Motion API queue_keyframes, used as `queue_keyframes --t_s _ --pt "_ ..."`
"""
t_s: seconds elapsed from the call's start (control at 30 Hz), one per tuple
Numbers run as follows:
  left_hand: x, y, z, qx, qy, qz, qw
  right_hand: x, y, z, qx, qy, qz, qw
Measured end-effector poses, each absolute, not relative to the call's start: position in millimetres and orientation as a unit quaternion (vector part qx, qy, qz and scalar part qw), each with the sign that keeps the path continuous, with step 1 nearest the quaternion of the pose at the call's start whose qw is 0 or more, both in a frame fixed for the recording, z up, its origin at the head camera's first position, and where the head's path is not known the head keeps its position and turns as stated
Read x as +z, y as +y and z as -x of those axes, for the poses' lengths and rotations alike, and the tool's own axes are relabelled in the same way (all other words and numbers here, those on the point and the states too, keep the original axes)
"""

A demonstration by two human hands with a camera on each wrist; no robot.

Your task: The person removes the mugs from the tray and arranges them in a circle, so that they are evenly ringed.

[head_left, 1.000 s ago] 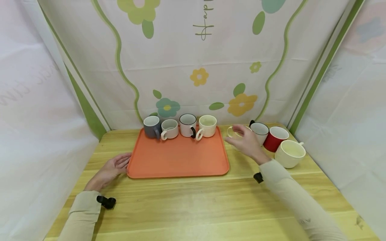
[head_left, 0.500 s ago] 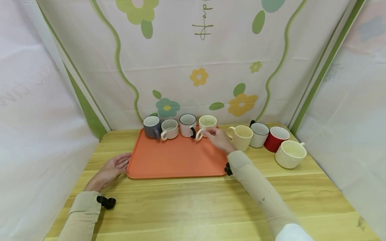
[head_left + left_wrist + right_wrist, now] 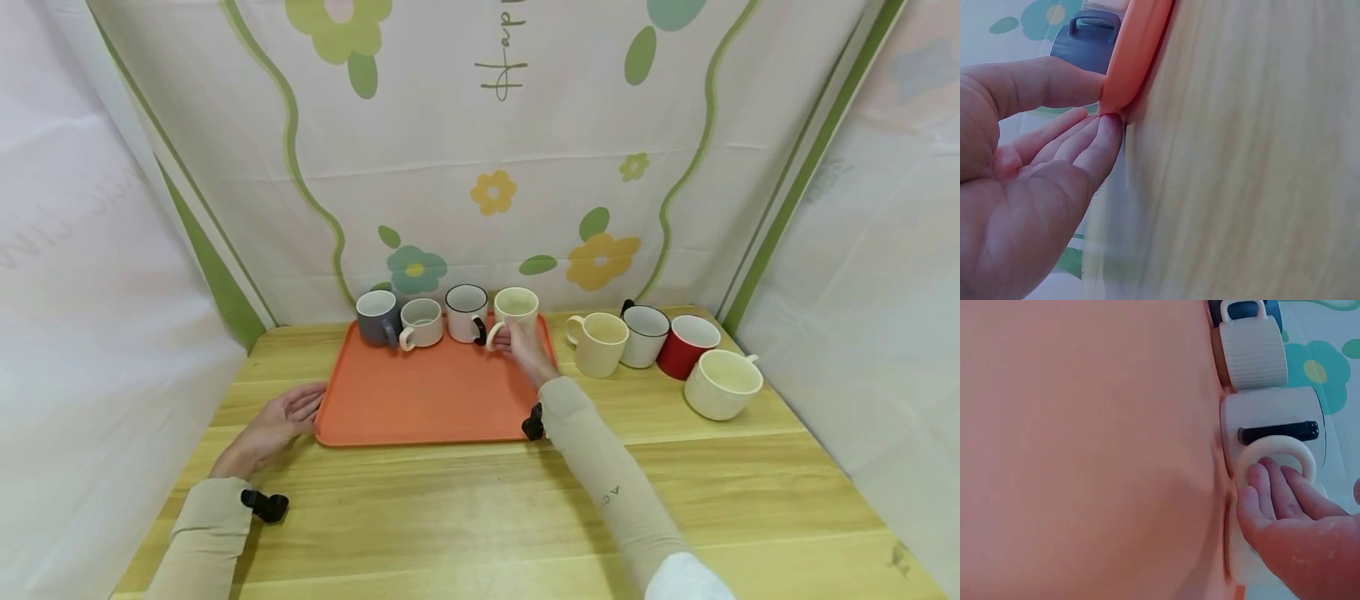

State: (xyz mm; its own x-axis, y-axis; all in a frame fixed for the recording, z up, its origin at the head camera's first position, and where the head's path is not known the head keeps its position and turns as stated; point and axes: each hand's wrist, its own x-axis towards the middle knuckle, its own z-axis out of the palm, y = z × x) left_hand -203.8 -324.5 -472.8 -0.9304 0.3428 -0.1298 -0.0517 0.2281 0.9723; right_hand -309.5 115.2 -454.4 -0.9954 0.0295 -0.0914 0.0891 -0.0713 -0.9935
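A cream mug (image 3: 517,304) stands at the back right of the orange tray (image 3: 435,396), its ring handle (image 3: 1279,445) turned toward the mug beside it. My right hand (image 3: 525,346) lies over the mug's front, fingertips at the inside of the ring. In the right wrist view those fingers are fairly straight and side by side, the thumb apart at the image edge. At the tray's left edge my left hand (image 3: 276,423) pinches the rim, thumb on one side and fingertips on the other. A grey-blue mug (image 3: 1085,47) stands near it.
A small white ribbed mug (image 3: 1254,353) and a white mug with black handle (image 3: 467,312) share the tray's back row. On the wooden table (image 3: 420,517), right of the tray, stand a pale yellow mug (image 3: 597,350), a black-rimmed white one, a red one (image 3: 681,354) and a wide cream cup (image 3: 716,392).
My right hand has moved left from the pale yellow mug to the cream mug's handle on the tray, then shifted slightly farther left. The left hand and the mugs stay where they were.
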Motion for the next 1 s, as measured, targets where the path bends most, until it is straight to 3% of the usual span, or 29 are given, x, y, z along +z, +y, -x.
queue_keyframes --t_s 0.33,0.5,0.73,1.0 --pt "-477 -325 204 0.628 0.755 -0.101 0.161 -463 111 309 -0.764 0.645 0.007 0.0" --pt "-476 -325 202 0.625 0.758 -0.095 0.162 -464 121 304 -0.686 0.726 -0.037 -0.006" --pt "-472 -324 203 0.615 0.766 -0.094 0.161 -452 148 297 -0.652 0.752 -0.09 0.037" --pt "-473 -326 203 0.622 0.76 -0.095 0.165 -437 187 286 -0.669 0.733 -0.03 0.12"
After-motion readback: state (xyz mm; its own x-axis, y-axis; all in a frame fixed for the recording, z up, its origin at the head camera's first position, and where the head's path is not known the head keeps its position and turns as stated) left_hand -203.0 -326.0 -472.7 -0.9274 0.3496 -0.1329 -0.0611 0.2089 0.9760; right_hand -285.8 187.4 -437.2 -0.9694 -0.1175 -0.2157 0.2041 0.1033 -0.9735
